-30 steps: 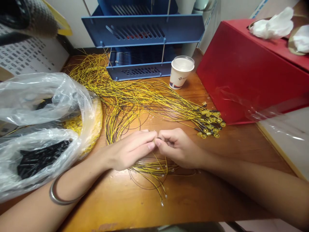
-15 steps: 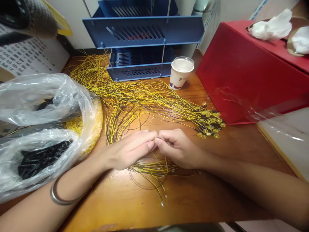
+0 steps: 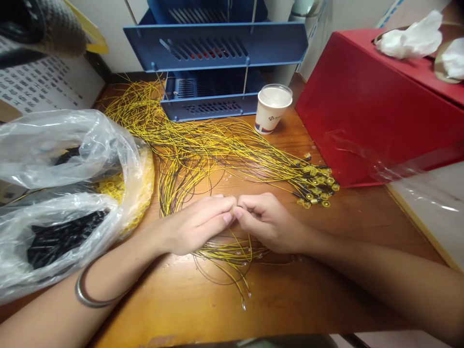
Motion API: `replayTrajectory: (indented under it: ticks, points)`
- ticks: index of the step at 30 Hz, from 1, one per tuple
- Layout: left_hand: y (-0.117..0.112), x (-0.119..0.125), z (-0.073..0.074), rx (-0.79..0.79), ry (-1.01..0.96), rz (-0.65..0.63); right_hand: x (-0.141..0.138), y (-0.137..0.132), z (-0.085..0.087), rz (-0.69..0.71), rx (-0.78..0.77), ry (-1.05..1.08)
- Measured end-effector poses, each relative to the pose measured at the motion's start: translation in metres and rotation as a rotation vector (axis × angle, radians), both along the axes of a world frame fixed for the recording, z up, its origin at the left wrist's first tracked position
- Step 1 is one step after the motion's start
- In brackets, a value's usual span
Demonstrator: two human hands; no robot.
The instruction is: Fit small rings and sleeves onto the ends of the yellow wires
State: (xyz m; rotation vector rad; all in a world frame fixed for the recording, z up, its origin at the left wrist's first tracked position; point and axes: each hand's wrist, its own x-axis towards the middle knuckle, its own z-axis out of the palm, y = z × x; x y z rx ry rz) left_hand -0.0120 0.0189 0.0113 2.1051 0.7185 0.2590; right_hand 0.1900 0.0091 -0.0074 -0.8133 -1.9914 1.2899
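Note:
My left hand [image 3: 195, 224] and my right hand [image 3: 268, 222] meet fingertip to fingertip at the middle of the wooden table [image 3: 355, 222]. Both are closed in a pinch on a small part between them, too small to name. Thin yellow and black wires [image 3: 224, 253] run out from under both hands toward me. A big loose heap of the same yellow wires [image 3: 188, 140] spreads behind the hands. Their ends carry small yellow ring pieces [image 3: 317, 186], bunched to the right of my right hand. A metal bangle [image 3: 85, 292] sits on my left wrist.
A clear plastic bag [image 3: 54, 193] with black parts and yellow rings lies at the left. A blue tiered tray rack [image 3: 217, 46] stands at the back, with a paper cup [image 3: 271, 108] beside it. A red box [image 3: 373, 106] with white tissue [image 3: 409, 36] fills the right.

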Motion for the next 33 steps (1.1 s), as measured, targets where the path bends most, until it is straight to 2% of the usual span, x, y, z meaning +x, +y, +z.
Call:
replayTrajectory:
  ticks: [33]
  points:
    - [-0.0014,-0.0009,0.0016,-0.034,0.044,0.011,0.0003,0.0001,0.0003,-0.002,-0.012,0.009]
